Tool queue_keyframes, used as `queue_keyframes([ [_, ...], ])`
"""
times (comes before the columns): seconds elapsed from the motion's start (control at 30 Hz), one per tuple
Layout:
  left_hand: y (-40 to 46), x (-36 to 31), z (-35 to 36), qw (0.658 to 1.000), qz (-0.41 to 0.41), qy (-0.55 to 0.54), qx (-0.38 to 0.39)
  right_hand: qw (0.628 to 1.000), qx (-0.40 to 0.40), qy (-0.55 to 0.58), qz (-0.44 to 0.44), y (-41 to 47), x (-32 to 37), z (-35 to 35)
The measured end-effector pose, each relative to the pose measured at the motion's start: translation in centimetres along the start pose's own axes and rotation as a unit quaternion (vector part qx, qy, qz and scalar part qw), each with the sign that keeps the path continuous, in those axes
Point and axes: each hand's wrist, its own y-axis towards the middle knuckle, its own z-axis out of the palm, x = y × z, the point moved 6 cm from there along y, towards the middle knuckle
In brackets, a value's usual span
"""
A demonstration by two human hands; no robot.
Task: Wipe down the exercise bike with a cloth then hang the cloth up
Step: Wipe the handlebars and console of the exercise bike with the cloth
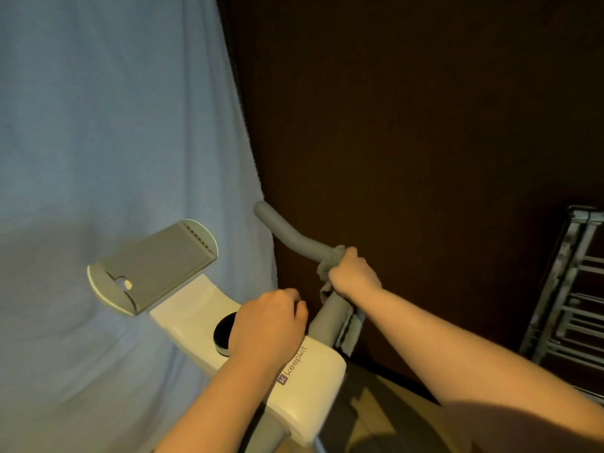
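Gripping one cloth (327, 263) round one handlebar (287, 233), right hand (354, 273).

A pale blue sheet (108, 158) hung as a backdrop at left, beside a dark brown wall (408, 109); a metal rack (568, 289) stood at far right.

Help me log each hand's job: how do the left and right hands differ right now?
The right hand grips the grey cloth wrapped round the grey handlebar; the left hand holds no cloth. The right sits farther out on the bar; the left rests on the white bike body by the black knob. Both have curled fingers and bare forearms.
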Motion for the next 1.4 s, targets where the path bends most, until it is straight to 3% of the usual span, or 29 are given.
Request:
queue_keyframes([
  [0.1,-0.1,0.2,0.0,1.000,-0.006,-0.008,0.000,0.999,0.036,-0.016,0.000,0.8,1.3,-0.6],
  [0.27,-0.2,0.5,0.1,1.000,-0.011,-0.007,0.000,0.994,-0.010,0.088,-0.063,-2.0,-1.1,0.9],
  [0.47,0.1,0.3,0.1,1.000,-0.015,0.004,0.000,0.999,0.033,0.014,-0.034,0.8,0.8,0.0],
  [0.6,0.0,0.2,0.1,1.000,-0.010,0.003,0.001,0.996,0.010,0.068,-0.054,-0.8,-1.2,0.7],
  [0.8,0.3,0.6,0.2,1.000,-0.013,0.004,-0.002,1.000,0.011,-0.004,-0.016,1.1,0.6,0.2],
  [0.97,0.0,0.3,0.2,1.000,-0.010,0.000,0.002,0.988,0.041,0.142,-0.049,-0.3,-1.7,1.2],
  [1.1,0.5,0.3,0.2,1.000,-0.013,0.017,-0.004,0.999,0.024,0.045,-0.011,1.4,0.0,0.2],
  [1.27,-0.2,0.0,0.0,1.000,-0.009,0.007,0.006,0.991,0.034,0.126,-0.041,-0.6,-1.5,1.2],
  [1.4,0.4,0.1,0.1,1.000,-0.013,0.008,0.003,0.999,0.017,0.035,-0.001,1.0,0.1,-0.1],
])
